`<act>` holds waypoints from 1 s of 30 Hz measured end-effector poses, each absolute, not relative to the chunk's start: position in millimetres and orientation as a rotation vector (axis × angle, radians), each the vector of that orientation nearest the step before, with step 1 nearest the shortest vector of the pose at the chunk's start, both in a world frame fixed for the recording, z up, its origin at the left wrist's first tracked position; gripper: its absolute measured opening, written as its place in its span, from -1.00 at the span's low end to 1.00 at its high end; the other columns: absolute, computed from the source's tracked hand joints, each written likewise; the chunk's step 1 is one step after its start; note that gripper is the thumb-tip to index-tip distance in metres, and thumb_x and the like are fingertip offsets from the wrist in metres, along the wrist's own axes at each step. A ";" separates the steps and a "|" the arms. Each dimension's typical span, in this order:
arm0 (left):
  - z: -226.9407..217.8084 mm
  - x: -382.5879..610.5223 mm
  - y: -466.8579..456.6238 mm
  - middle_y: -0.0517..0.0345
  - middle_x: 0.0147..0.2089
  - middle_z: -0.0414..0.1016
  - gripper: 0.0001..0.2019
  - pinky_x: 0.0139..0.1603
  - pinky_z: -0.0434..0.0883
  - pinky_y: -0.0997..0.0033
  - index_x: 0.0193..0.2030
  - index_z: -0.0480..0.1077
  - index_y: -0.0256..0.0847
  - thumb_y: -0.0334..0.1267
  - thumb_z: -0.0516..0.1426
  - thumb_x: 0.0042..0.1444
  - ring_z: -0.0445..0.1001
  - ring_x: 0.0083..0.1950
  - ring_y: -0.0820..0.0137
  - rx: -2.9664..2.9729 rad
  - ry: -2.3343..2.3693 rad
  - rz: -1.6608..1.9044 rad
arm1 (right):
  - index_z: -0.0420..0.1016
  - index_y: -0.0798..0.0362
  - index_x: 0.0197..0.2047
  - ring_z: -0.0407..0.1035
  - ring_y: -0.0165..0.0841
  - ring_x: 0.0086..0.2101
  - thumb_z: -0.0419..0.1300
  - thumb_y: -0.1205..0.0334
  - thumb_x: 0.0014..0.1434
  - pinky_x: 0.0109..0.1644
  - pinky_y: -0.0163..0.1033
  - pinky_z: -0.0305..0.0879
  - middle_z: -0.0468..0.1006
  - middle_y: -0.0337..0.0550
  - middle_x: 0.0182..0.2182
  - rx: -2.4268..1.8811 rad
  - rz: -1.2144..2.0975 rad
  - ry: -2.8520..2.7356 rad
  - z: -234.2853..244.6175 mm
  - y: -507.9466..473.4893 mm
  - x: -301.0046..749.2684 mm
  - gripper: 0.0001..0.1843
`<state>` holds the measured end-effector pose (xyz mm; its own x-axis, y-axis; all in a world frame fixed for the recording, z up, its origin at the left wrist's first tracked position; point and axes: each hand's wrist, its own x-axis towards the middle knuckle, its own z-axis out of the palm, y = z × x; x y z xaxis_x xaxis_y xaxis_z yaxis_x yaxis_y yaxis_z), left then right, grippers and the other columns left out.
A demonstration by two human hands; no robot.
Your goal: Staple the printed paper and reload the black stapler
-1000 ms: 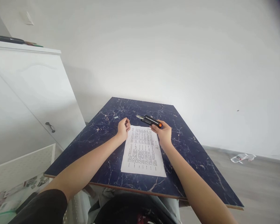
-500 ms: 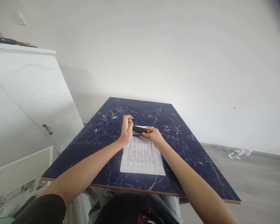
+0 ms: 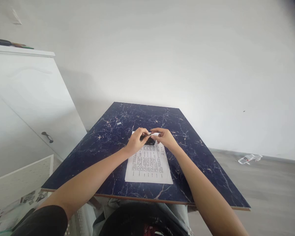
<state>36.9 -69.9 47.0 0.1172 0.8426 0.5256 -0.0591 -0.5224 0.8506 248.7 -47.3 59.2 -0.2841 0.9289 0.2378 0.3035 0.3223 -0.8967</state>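
Over the top of a printed paper sheet [image 3: 147, 167], my two hands meet. My left hand [image 3: 137, 141] has thumb and fingers pinched on a small metallic piece [image 3: 150, 133], which looks like a strip of staples. From the other side, the thumb and fingertips of my right hand [image 3: 165, 138] close on the same piece. A black stapler [image 3: 151, 142] lies on the paper just under the fingers, largely covered by my left hand. Its orange part is out of sight.
The paper lies on a dark blue marbled table [image 3: 108, 154]. A tiny pale piece [image 3: 119, 123] rests farther back on the left. Beyond the left edge stands a white cabinet [image 3: 27, 91]. A clear plastic bottle [image 3: 249, 159] is on the floor at the right.
My right hand has let go of the stapler, which now lies on the paper, and come to the small metallic piece. My left hand has moved right and lower, bringing that piece between both hands.
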 end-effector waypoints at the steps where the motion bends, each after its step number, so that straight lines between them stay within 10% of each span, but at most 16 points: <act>1: 46.3 36.3 -69.3 0.01 -0.18 0.50 -0.88 0.14 0.34 0.20 -0.24 0.57 -0.10 -0.37 0.35 0.10 0.43 -0.11 0.21 1.703 0.769 1.486 | 0.68 -0.05 0.05 0.43 -0.39 -0.44 0.49 0.05 0.07 -0.41 -0.30 0.47 0.66 -0.05 -0.04 -1.039 0.941 -1.786 61.8 -49.1 247.5 -0.54; 12: 42.3 31.8 -65.8 -0.05 -0.18 0.55 -0.94 0.26 0.30 0.02 -0.26 0.57 -0.06 -0.32 0.30 0.16 0.45 -0.01 0.09 1.876 0.736 1.404 | 0.69 -0.11 -0.11 0.45 -0.21 -0.22 0.40 -0.05 0.18 0.02 -0.06 0.47 0.64 -0.08 -0.19 -0.860 0.667 -1.875 63.1 -64.1 231.4 -0.73; 19: 51.2 21.1 -52.0 -0.15 -0.03 0.50 -0.88 0.25 0.32 -0.01 -0.29 0.44 -0.11 -0.43 0.22 0.14 0.43 0.10 0.06 2.116 0.755 1.596 | 0.66 -0.05 -0.28 0.47 -0.24 -0.29 0.37 0.01 0.16 -0.05 -0.11 0.45 0.67 -0.08 -0.19 -1.021 0.418 -1.694 50.9 -30.1 272.5 -0.80; 30: 24.7 -116.8 34.5 -0.09 -0.11 0.51 -0.80 0.05 0.41 0.24 -0.20 0.50 -0.20 -0.44 0.04 0.22 0.50 -0.02 0.15 2.058 2.268 1.072 | 0.66 0.01 -0.43 0.58 -0.14 -0.30 0.37 0.06 -0.01 -0.01 -0.10 0.44 0.71 -0.10 -0.37 -1.605 0.151 -1.352 -5.8 29.6 381.4 -0.80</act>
